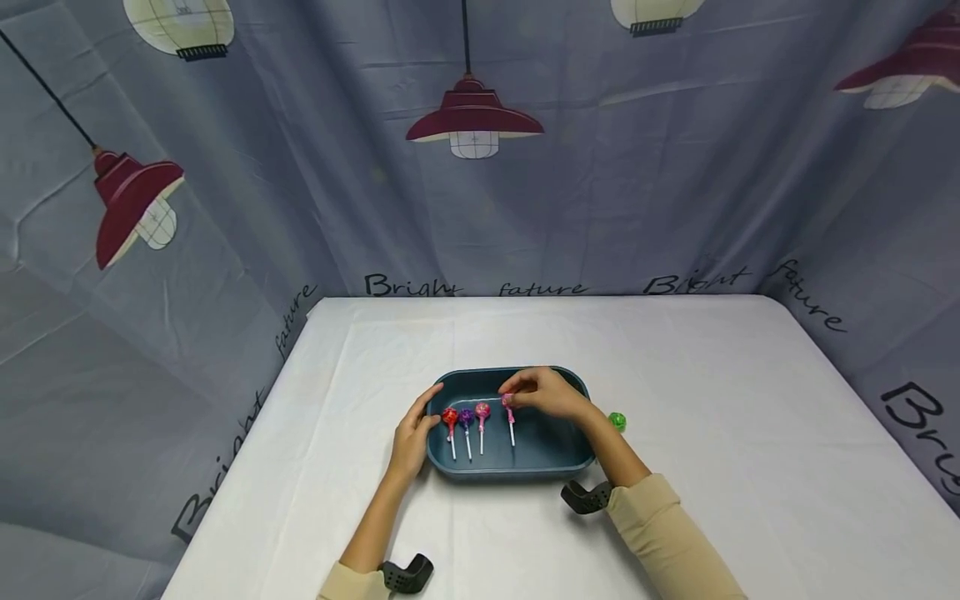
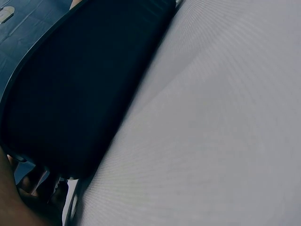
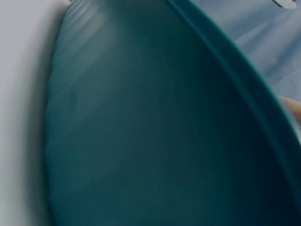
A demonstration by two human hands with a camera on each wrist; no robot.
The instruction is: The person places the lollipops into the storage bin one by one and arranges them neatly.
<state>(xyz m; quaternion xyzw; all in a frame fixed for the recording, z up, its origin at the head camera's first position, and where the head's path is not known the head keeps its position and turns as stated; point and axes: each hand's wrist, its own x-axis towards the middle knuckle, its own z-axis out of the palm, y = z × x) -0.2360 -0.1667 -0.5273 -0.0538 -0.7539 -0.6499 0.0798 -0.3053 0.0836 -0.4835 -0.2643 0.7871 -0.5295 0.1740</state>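
The pink-wrapped lollipop (image 1: 509,414) is over the inside of the dark teal tray (image 1: 555,456), right of the middle, its white stick pointing toward the near side; whether the stick touches the tray floor cannot be told. The right hand (image 1: 546,392) has thumb and fingers pinched together on its candy end. To its left in the tray lie a second pink lollipop (image 1: 482,411), a purple lollipop (image 1: 467,419) and a red lollipop (image 1: 450,417), side by side in a row, sticks likewise toward the near side. The left hand (image 1: 411,433) rests against the tray's left end, thumb and fingers parted at the rim. The right forearm (image 1: 618,454) crosses the tray's right end and covers part of it; just beyond that arm a green lollipop (image 1: 617,421) sits outside the tray on the white tablecloth (image 1: 720,392), its stick out of sight. A black wrist mount (image 1: 587,497) shows beside each beige sleeve (image 1: 671,533). Behind the table hangs a grey-blue curtain (image 1: 600,208) printed with dark red lamps (image 1: 474,112) and black lettering (image 1: 408,286).
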